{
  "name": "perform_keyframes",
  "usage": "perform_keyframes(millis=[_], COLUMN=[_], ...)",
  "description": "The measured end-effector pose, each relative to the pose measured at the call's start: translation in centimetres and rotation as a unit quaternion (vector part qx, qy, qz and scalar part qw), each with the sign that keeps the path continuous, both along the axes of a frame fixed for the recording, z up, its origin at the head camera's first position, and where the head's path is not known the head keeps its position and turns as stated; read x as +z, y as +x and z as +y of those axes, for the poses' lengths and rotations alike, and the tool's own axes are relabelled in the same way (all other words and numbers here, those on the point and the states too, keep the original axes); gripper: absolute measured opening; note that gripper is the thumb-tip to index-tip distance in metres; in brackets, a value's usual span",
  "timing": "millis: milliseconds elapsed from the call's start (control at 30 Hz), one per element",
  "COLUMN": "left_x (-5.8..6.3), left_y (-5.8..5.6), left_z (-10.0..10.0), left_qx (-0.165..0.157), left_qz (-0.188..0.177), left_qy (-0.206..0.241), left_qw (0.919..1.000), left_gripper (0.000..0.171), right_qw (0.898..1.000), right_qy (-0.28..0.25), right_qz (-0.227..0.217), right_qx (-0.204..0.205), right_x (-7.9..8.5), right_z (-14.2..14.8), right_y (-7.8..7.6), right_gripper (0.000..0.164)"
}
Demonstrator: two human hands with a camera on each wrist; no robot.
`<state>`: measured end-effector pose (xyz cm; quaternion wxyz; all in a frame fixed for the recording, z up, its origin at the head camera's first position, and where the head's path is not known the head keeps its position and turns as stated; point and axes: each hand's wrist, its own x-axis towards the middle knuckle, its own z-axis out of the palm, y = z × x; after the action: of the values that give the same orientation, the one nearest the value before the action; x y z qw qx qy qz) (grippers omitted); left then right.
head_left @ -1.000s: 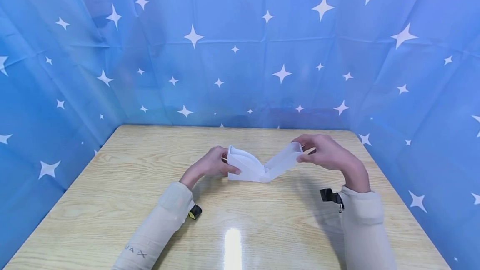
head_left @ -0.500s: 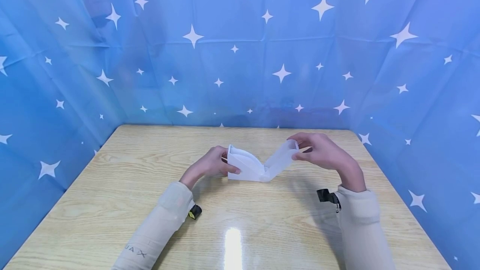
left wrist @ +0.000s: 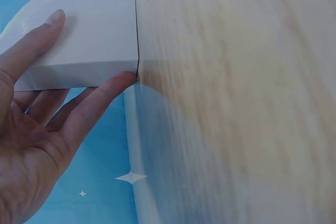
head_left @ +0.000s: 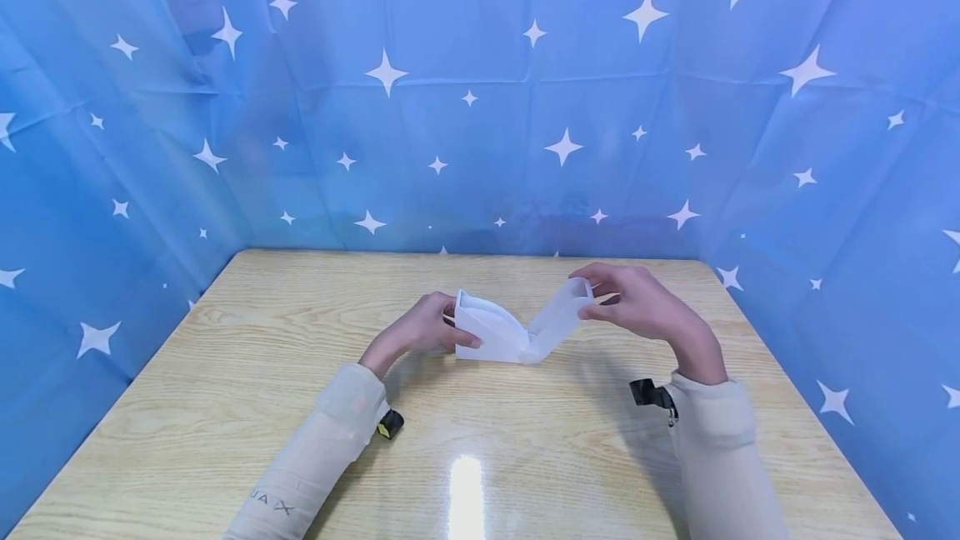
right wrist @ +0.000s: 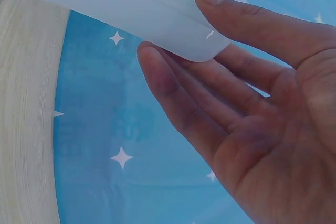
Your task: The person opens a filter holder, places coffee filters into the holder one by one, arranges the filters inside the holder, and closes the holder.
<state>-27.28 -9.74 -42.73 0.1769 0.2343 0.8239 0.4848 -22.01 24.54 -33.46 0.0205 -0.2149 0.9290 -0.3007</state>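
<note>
A white box (head_left: 489,338) with a curved, sloping top edge stands on the wooden table, its translucent lid (head_left: 553,322) hinged at the right end and raised at a slant. At the box's left end, my left hand (head_left: 424,325) grips it. In the left wrist view the thumb lies on one side face of the box (left wrist: 100,35), with fingers behind and along the end. My right hand (head_left: 636,300) pinches the lid's free end; in the right wrist view, the thumb is on one face of the lid (right wrist: 126,3) and fingers behind. The box's inside is mostly hidden.
The light wood tabletop (head_left: 285,307) runs back to a blue curtain (head_left: 480,148) with white stars, which also hangs at both sides. Black straps with small devices are on both sleeved wrists. A bright light reflection (head_left: 467,498) shows on the table's near part.
My right hand has moved a little left and slightly up, swinging the lid to a steeper angle toward the box. The left hand and the box have stayed in place.
</note>
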Motion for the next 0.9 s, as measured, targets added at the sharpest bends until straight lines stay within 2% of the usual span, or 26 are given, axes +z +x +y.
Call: perform_keyframes(millis=[900], left_x=[-0.1], left_y=[-0.1], left_z=[0.0], left_qx=[-0.003], left_qz=[0.000], left_qy=[0.002], left_qw=[1.0000], left_gripper=[0.030], right_qw=[1.000], right_qy=[-0.026], right_qz=[-0.007], right_qx=[-0.012], right_x=[0.1], right_z=[-1.8], right_y=[0.2], right_gripper=[0.048])
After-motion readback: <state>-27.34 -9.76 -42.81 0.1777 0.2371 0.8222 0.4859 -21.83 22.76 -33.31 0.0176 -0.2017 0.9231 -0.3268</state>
